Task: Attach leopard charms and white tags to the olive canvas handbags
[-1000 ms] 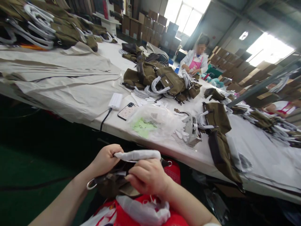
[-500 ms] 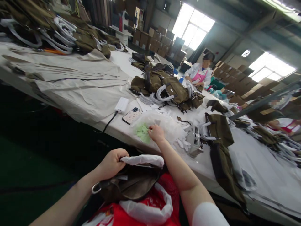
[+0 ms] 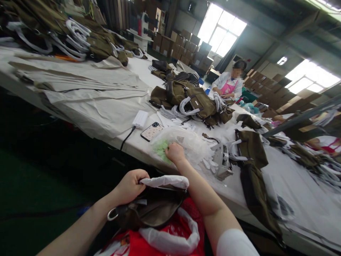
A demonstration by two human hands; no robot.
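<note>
Worktable (image 3: 128,133), pale-topped, runs across the view. Layered pale cloth (image 3: 90,81) lies flat along its left part, close to the near edge. Olive bags (image 3: 201,103) heaped mid-table, farther from that edge; a co-worker (image 3: 231,87) in a pink apron sits beyond.

Open olive bag (image 3: 160,209) in the lap, off the table, mouth upward between the forearms. One white-wrapped handle (image 3: 166,181) stands along the far rim, the other (image 3: 173,241) droops over red cloth (image 3: 138,245); lap and left grip together appear to prop the mouth open.

Clear plastic bag (image 3: 189,142) by the near edge, an easy reach for the right arm. Left hand (image 3: 133,185) clenched on the rim at the handle's end, likely steadying it alone while the other is away. Right hand (image 3: 176,153) at the plastic bag, fingers bunched.

Phone (image 3: 152,131) beside the plastic bag; white block (image 3: 140,119) next along, its cable hanging over the near edge.

Green pieces (image 3: 160,147) under the right fingertips, perhaps slips; blurred, cannot tell whether any is pinched.
</note>
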